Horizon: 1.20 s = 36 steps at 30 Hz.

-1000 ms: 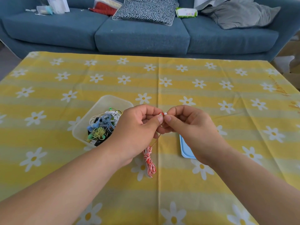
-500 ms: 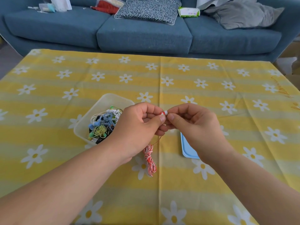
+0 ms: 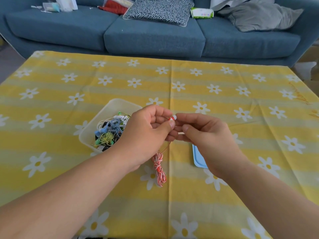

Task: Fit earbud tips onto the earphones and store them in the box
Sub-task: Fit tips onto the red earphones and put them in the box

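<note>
More white tip point(image 3: 174, 116) visible on earbud point(image 3: 170, 118) now.

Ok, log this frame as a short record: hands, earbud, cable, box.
left hand: pinches red earbud
right hand: holds white tip against the earbud
cable: red-and-white coiled bundle below the hands
box: clear, left of the hands, holds tangled earphones
blue tray: on the tablecloth, partly behind the right hand

Bright, even daylight, no glare; only soft, faint shadows under the forearms on the desk point(image 3: 224, 94). Wide-angle bowing at the edges. Slightly soft focus overall, sofa point(image 3: 155, 37) hazy.
</note>
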Each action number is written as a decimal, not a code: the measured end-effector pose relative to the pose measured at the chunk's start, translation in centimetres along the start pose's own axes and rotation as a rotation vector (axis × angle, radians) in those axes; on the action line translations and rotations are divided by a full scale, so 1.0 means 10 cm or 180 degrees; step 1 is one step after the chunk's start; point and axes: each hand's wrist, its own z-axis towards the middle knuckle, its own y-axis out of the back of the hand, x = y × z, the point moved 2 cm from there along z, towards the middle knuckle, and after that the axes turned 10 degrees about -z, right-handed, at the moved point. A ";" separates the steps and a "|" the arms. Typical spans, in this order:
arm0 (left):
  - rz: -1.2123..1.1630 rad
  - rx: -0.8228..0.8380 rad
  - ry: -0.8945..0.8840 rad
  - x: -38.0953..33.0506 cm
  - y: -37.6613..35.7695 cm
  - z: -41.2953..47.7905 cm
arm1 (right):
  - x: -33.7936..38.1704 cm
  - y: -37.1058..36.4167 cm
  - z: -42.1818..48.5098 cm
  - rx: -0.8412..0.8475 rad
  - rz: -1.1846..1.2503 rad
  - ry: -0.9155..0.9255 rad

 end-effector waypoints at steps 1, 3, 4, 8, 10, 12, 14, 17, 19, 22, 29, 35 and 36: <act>0.0042 0.0042 -0.0005 -0.01 0.00 0.01 | 0.00 -0.02 0.00 0.0024 -0.0106 0.0025; 0.0157 0.0161 -0.0098 -0.04 -0.01 0.02 | 0.03 -0.06 0.00 0.0124 -0.0261 0.0053; 0.0239 0.0177 -0.0126 -0.05 0.00 0.01 | 0.02 -0.08 -0.02 0.0214 -0.0317 0.0039; 0.0534 0.0068 -0.0030 -0.03 0.06 -0.01 | 0.02 -0.09 -0.03 0.0376 -0.0302 -0.0155; 0.0742 -0.0011 0.0026 0.01 0.15 -0.01 | -0.04 -0.07 -0.02 0.0220 -0.0472 -0.0334; 0.1042 -0.0059 0.0118 0.06 0.27 -0.01 | -0.11 -0.03 0.00 0.0059 -0.1188 -0.0368; 0.1422 -0.0019 0.0246 0.08 0.39 -0.04 | -0.16 -0.02 0.01 0.0084 -0.1703 -0.0410; 0.2014 0.0344 0.0741 0.15 0.52 -0.15 | -0.23 -0.10 0.00 0.0350 -0.2036 -0.0418; 0.2314 0.0709 0.1202 0.21 0.56 -0.25 | -0.26 -0.18 0.01 0.0402 -0.2417 -0.0240; 0.2679 0.0843 0.1423 0.29 0.58 -0.33 | -0.29 -0.34 0.06 0.0432 -0.2628 -0.0114; 0.2529 0.0646 0.1266 0.34 0.54 -0.31 | -0.30 -0.71 0.21 0.0711 -0.3458 -0.0073; 0.2178 0.0427 0.1015 0.33 0.51 -0.30 | -0.30 -0.68 0.18 0.0530 -0.2739 -0.0252; 0.2179 0.0338 0.0876 0.31 0.50 -0.28 | -0.28 -0.64 0.17 0.0440 -0.2420 -0.0319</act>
